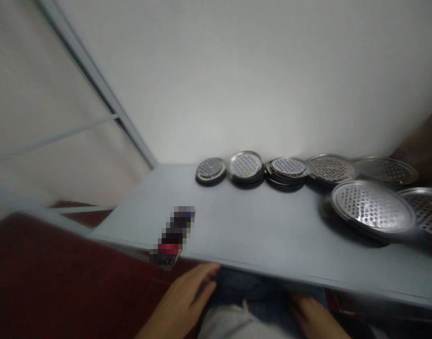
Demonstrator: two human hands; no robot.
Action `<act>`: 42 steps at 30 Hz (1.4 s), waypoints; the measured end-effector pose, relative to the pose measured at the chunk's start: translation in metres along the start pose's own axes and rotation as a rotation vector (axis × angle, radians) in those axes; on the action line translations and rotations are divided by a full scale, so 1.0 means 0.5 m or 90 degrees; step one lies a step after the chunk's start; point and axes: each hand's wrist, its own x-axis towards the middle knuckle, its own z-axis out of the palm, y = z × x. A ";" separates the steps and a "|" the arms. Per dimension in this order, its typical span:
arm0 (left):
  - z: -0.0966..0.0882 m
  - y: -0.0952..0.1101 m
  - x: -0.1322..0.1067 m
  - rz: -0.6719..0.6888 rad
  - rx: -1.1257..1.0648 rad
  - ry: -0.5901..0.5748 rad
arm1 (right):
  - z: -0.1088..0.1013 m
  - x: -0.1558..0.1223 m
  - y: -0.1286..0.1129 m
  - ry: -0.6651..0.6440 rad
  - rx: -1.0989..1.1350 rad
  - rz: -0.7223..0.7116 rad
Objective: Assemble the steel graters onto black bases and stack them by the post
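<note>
The left hand [187,294] is loosely bent at the front edge of the table [223,226], thumb a little apart from the fingers and gripping nothing; whether its fingertips touch the edge cannot be told. The right hand [313,315] is lower and blurred over the lap, its fingers partly hidden, so how far it is spread and what it might hold cannot be told. Between the hands are blue jeans [272,301] and a grey top [233,322]. Just beyond the left hand, slightly to its left, a phone [175,230] lies aslant, its near end jutting over the table edge; it is pixelated, dark with a red patch. Ahead and to the right of the right hand sits a large stack of grill plates [373,205], round, shiny and perforated, with dark rims beneath; another perforated plate [429,207] is beside it, cut off by the view. Farther from both hands, a row of similar stacks [246,165] runs along the pale wall [258,84], the leftmost smallest. What lies inside the stacks is hidden. Left of the left hand is dark red floor [42,282].
</note>
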 end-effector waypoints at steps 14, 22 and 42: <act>0.032 -0.009 0.043 0.083 0.059 0.056 | -0.006 0.021 0.019 -0.071 0.121 0.083; -0.076 0.056 0.268 0.035 -0.043 0.019 | -0.010 0.025 0.021 -0.077 0.095 0.078; -0.225 -0.121 0.484 0.122 0.148 0.025 | 0.016 0.030 0.041 -0.055 0.117 0.061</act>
